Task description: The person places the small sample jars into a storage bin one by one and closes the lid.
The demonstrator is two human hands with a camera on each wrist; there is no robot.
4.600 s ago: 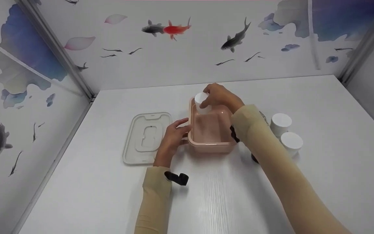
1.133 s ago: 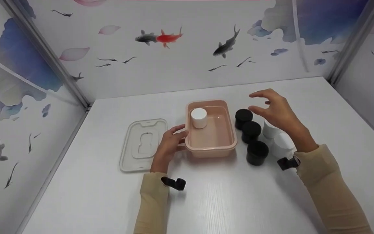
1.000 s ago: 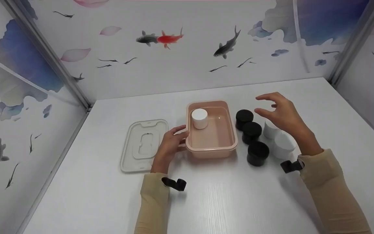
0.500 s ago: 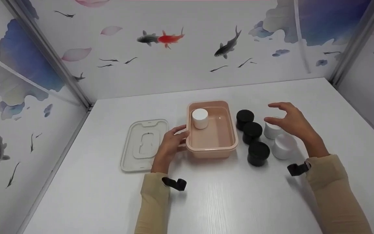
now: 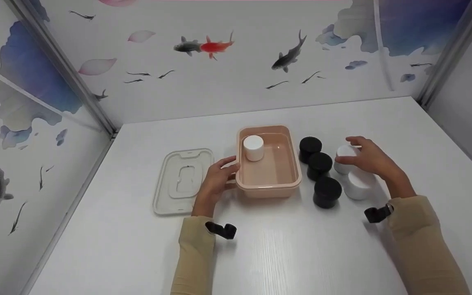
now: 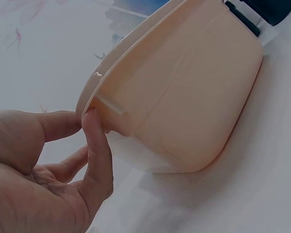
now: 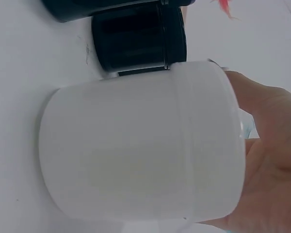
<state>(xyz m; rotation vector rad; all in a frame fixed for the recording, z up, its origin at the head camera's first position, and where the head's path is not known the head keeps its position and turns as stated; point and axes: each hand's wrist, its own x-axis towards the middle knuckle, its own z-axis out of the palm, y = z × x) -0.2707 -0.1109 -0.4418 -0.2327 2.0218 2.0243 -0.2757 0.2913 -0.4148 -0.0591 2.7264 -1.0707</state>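
My left hand [image 5: 215, 182] pinches the left rim of a pink plastic box [image 5: 266, 191], as the left wrist view shows with thumb and finger at the rim. A white screw-top jar [image 5: 254, 149] stands upright inside the box near its left wall. On the right, my right hand [image 5: 369, 157] has its thumb and fingers curled round the lid of a second white jar [image 5: 341, 167] standing on the table. A third white jar [image 5: 357, 188] stands in front of it, below the palm, and fills much of the right wrist view; it hides my right fingertips there.
Between the box and the white jars, three black jars [image 5: 319, 166] stand in a row. A translucent box lid [image 5: 160, 186] lies flat left of the box, partly behind my left hand. White panels [image 5: 236, 86] with painted fish enclose the table [image 5: 256, 254].
Earlier my right hand set a white jar into the box and withdrew. Since then it has moved right and down onto another white jar. The left hand has stayed at the box.
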